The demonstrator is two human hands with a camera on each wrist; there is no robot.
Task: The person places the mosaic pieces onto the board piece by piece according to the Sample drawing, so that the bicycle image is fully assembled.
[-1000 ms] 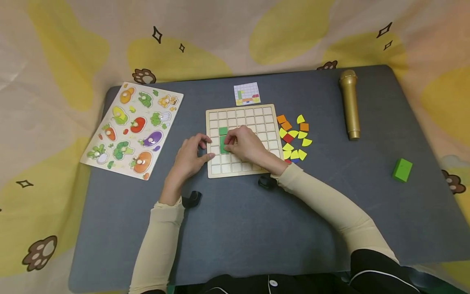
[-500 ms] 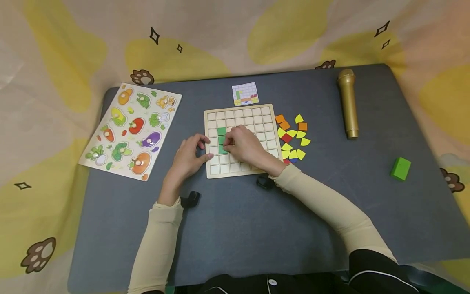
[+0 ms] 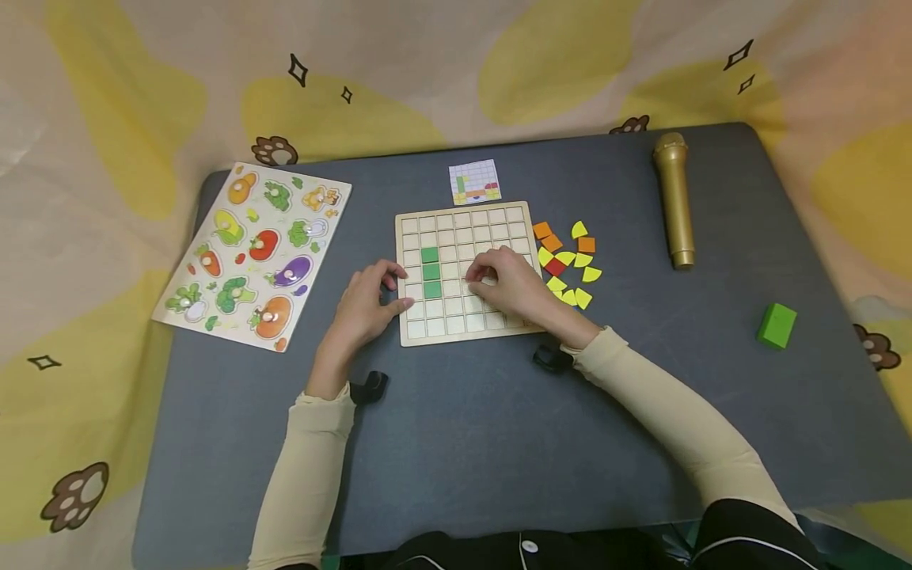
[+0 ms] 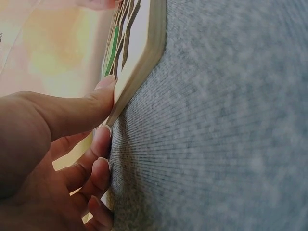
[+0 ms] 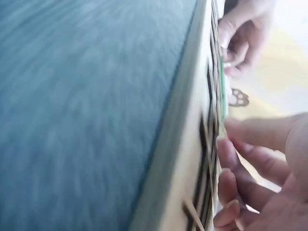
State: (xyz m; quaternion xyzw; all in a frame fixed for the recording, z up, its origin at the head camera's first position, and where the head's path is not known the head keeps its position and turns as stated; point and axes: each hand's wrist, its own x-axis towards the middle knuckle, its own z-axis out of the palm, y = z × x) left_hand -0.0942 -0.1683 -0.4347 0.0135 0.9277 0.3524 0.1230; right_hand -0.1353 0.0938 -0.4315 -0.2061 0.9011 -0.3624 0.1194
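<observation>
Puzzle board, white with painted vegetables [image 3: 260, 271], near back-left corner of grey desk [image 3: 456, 435]. Left hand [image 3: 366, 305]: relaxed fingertips against left edge of pale wooden grid board [image 3: 450, 269], mid-desk; contact looks light, so it might slide under a push. Three flat green square tiles [image 3: 431, 271] in its second column. Right hand [image 3: 514, 283]: fingers bent above it; cannot tell whether they pinch anything. Loose yellow, orange and red pieces [image 3: 566, 258] beside its right edge; a dragging sleeve could scatter them.

Yellow-patterned cloth [image 3: 413, 47] behind grey table [image 3: 456, 443]
</observation>
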